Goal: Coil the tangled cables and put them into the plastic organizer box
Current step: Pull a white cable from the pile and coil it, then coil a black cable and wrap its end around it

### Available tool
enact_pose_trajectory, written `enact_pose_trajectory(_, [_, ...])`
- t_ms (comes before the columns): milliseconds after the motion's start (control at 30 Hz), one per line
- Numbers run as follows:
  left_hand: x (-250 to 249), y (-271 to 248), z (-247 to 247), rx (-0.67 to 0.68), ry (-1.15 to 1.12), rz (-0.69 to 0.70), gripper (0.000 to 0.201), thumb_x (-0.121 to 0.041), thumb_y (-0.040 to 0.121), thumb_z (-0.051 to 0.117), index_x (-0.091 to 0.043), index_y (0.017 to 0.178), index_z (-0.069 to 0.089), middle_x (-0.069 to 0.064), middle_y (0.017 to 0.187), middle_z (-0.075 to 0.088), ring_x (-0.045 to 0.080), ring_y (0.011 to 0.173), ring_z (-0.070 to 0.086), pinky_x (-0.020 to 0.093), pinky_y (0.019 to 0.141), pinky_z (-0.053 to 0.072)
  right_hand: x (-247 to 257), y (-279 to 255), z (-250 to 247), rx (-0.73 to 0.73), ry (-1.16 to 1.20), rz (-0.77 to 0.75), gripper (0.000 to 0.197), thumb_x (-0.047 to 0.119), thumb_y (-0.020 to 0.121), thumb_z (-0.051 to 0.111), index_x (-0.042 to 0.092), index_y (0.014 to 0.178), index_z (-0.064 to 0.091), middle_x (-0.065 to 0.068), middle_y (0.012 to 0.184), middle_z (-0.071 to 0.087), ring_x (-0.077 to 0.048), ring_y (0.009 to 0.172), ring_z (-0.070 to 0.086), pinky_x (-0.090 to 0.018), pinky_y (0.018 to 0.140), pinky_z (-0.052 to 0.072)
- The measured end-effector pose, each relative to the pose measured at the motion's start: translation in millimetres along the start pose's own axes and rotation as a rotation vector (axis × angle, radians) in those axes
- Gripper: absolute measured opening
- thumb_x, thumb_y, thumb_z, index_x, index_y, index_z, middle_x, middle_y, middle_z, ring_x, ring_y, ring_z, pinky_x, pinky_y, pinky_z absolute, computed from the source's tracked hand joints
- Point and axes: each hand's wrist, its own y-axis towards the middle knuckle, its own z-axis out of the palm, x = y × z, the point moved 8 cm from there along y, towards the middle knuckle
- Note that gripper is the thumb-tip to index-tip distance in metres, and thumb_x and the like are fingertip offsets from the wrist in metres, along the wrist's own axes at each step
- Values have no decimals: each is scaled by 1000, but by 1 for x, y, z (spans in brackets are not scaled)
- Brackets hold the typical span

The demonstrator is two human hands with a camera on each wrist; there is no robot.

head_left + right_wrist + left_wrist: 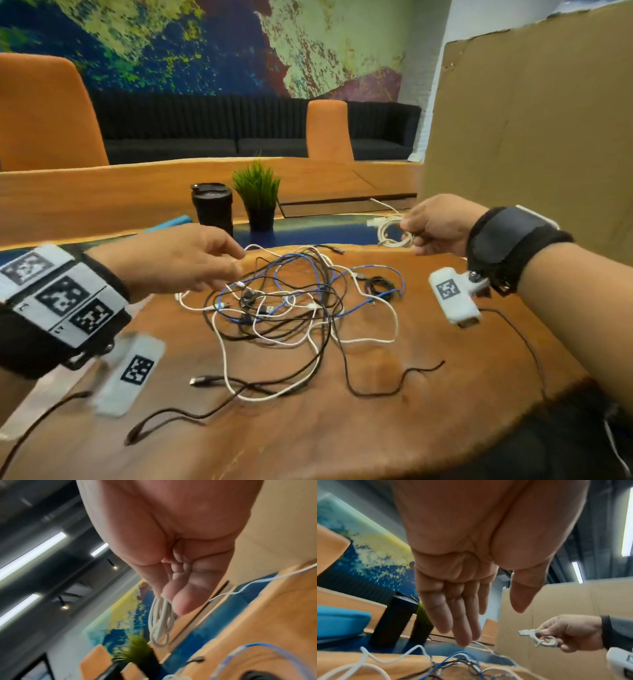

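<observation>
Here, right grip [432, 226]: pinched a coiled white cable [391, 232] above the bench's [394, 428] far right edge;
Left grip [178, 260]: fingers straight and relaxed, holding nothing, over the tangle's left side;
Tangled cables [291, 305]: white, blue, black, heaped mid-bench;
Behind: black cup [212, 207], potted plant [258, 198].
</observation>
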Motion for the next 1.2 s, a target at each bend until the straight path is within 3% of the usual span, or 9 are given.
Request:
enact_pose_trajectory(167, [21,0,20,168,411,7,25,-50,89,67,-44,113,60,-16,100,74,1,91,66,27,84,54,-84,26,-13,-10,-192,224,10,5,97,54,6,105,60,-7,67,51,-13,51,48,-27,50,54])
enact_pose_trajectory(467, [34,-1,21,213,627,-12,24,-44,95,62,-43,119,63,-18,106,69,0,95,63,22,83,51,-120,45,13,87,-434,331,19,-2,98,46,-9,109,60,-21,76,62,-23,58,57,-28,43,54])
enact_pose_trajectory(533, [36,-2,19,211,661,-8,21,-43,96,62,-43,117,65,-20,103,68,0,95,63,20,82,49,-103,50,6,43,-544,262,11,-4,93,54,-9,96,63,-25,80,66,-27,60,62,-31,46,56])
enact_pose_trajectory(633, [43,-4,21,220,693,-11,20,-38,95,63,-38,115,69,-17,102,69,4,93,63,29,88,52,-52,52,-5,-81,-826,25,12,-1,84,64,-1,73,66,-15,66,66,-23,54,62,-27,41,49])
enact_pose_trajectory(767, [51,-13,49,343,750,13,17,-32,95,64,-28,110,72,-14,95,67,5,84,59,26,81,50,21,21,23,-131,-848,-286,8,9,89,65,7,85,72,-10,65,70,-25,58,68,-35,62,58])
enact_pose_trajectory(867, [58,-23,74,412,810,42,21,-43,92,64,-26,100,72,-8,96,70,14,88,63,33,83,55,54,-26,84,119,-768,-490,6,16,89,69,21,90,73,0,68,72,-13,58,69,-30,61,57])
enact_pose_trajectory(1000, [67,-30,99,360,964,107,47,-66,81,57,-22,93,70,-2,83,69,20,79,62,30,67,49,54,-98,182,556,-991,-691,9,26,89,69,30,96,72,13,71,67,5,58,59,-8,56,43])
enact_pose_trajectory(1100, [63,-34,113,325,939,165,34,-50,86,62,-19,98,71,3,89,70,28,82,62,30,66,47,32,-121,235,717,-1114,-722,16,27,90,67,30,105,71,12,82,69,0,69,63,-18,64,46])
enact_pose_trajectory(1200, [68,-32,106,297,837,214,17,-35,89,62,-20,94,68,3,87,67,27,77,54,34,69,50,20,-119,259,690,-1174,-715,22,26,90,66,26,111,71,10,89,64,-9,78,57,-23,64,43])
